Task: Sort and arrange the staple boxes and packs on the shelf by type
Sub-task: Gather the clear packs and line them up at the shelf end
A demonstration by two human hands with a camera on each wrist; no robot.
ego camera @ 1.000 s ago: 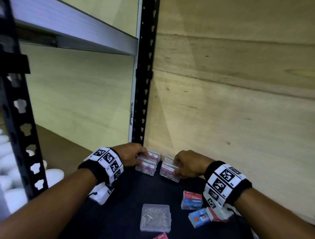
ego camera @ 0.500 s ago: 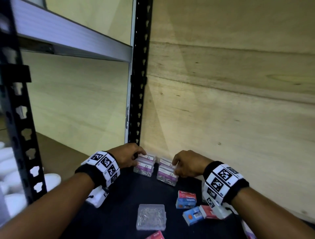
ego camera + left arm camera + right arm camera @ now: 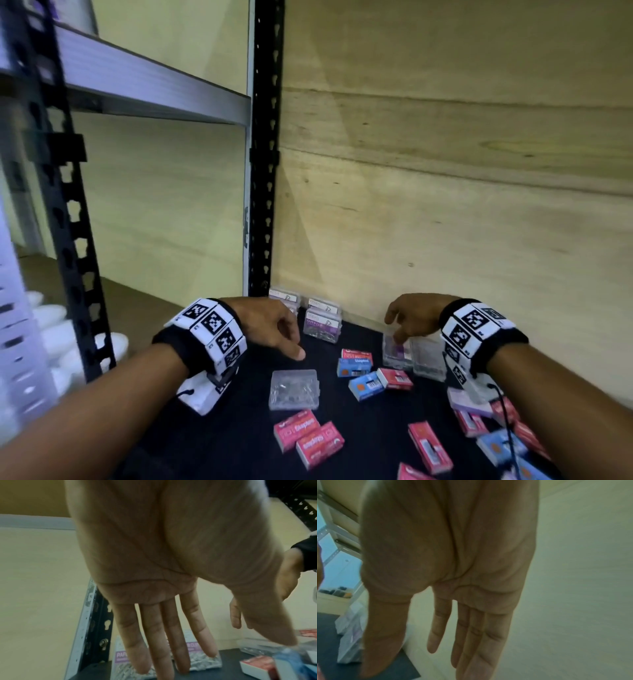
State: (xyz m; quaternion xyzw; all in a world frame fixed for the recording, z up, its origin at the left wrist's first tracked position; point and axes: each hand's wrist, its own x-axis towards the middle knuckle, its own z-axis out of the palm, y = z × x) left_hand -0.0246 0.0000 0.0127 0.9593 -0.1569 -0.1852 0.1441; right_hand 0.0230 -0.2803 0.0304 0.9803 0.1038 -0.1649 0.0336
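Purple-labelled clear packs (image 3: 322, 324) stand grouped in the shelf's back left corner, and show behind my fingers in the left wrist view (image 3: 202, 660). My left hand (image 3: 291, 342) hovers just in front of them, fingers straight, palm empty. My right hand (image 3: 397, 330) hangs with relaxed straight fingers over another purple-labelled clear pack (image 3: 397, 353) by the back wall; whether it touches is unclear. Beside that pack sits a plain clear box (image 3: 428, 359). A flat clear box of pins (image 3: 294, 389) lies mid-shelf. Red boxes (image 3: 308, 438) and blue boxes (image 3: 364, 387) lie scattered on the dark shelf mat (image 3: 239, 428).
A black slotted upright (image 3: 263, 171) stands at the back left corner, another (image 3: 65, 222) nearer on the left. A plywood wall (image 3: 445, 222) closes the back. A grey shelf (image 3: 144, 82) runs overhead at left. More red and blue boxes (image 3: 503, 445) crowd under my right forearm.
Both hands have let go of the purple-labelled packs in the corner and opened. The left drew back slightly; the right moved right, over the clear packs by the wall.
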